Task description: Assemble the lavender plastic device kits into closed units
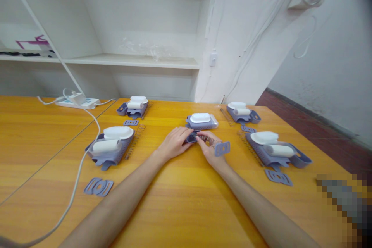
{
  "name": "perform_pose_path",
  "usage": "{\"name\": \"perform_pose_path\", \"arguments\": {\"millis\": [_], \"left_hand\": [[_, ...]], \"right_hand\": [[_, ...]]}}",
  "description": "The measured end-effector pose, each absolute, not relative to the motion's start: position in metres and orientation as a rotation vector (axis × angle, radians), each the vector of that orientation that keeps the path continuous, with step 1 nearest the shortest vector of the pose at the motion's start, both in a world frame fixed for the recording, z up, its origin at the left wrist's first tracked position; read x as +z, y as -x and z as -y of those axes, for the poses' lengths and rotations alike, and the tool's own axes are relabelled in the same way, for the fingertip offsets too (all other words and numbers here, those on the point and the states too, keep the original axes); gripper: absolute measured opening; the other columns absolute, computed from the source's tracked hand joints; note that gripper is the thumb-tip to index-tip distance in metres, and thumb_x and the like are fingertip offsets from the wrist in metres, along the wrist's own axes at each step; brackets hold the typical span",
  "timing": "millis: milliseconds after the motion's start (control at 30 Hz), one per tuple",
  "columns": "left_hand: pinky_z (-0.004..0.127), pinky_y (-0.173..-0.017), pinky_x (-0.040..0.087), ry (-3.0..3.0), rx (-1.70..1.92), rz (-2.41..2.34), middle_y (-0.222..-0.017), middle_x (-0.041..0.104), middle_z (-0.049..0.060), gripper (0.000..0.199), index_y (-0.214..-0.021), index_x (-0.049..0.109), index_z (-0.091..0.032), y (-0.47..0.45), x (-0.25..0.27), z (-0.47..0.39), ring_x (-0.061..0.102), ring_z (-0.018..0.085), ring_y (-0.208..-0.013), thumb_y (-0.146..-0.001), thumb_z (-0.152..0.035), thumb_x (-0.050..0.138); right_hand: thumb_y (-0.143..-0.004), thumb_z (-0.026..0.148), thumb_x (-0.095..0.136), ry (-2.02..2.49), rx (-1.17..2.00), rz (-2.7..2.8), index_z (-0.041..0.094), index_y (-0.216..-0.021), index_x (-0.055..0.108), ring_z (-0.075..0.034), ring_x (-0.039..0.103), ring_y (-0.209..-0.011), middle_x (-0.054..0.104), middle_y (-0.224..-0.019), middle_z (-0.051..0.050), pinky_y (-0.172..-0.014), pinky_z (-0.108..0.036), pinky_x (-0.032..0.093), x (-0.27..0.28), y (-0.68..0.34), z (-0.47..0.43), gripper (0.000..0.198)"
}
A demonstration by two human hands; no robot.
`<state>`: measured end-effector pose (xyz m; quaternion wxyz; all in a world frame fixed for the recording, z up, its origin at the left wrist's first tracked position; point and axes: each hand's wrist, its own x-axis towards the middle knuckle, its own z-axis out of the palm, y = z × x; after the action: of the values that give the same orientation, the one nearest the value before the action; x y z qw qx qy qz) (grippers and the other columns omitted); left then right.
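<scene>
My left hand (174, 142) is closed on a small grey-purple plastic box (192, 136), holding it low over the wooden table. From the other side my right hand (214, 157) pinches a dark coil spring (205, 138), one end of which is at the box's opening. Toward its right end the spring meets a flat grey-purple plate (222, 148) with cut-out holes, lying across the back of my right hand. How far the spring reaches into the box is hidden by my fingers. Just beyond my hands sits a grey-purple patterned holder (203, 126) topped by a white oval piece (200, 117).
Similar sets with white rolls stand front left (107, 146), back left (136, 106), back right (240, 112) and front right (271, 149), with springs and flat plates beside them. A white cable (78, 174) crosses the table's left side from a power strip (78, 101).
</scene>
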<state>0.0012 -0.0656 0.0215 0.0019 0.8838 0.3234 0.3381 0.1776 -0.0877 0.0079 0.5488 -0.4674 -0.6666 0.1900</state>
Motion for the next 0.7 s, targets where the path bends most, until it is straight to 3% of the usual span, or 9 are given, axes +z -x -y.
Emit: {"name": "perform_pose_path", "arguments": {"millis": [700], "left_hand": [[0.038, -0.087, 0.046, -2.884, 0.976, -1.003, -0.109, 0.061, 0.012, 0.029, -0.114, 0.052, -0.018, -0.0011, 0.0213, 0.0668, 0.057, 0.022, -0.100, -0.089, -0.033, 0.045]], "right_hand": [[-0.080, 0.031, 0.058, 1.104, 0.364, 1.671, 0.024, -0.092, 0.068, -0.022, 0.065, -0.085, 0.070, -0.091, -0.004, -0.082, -0.039, 0.051, 0.0037, -0.1774, 0.0849, 0.017]]}}
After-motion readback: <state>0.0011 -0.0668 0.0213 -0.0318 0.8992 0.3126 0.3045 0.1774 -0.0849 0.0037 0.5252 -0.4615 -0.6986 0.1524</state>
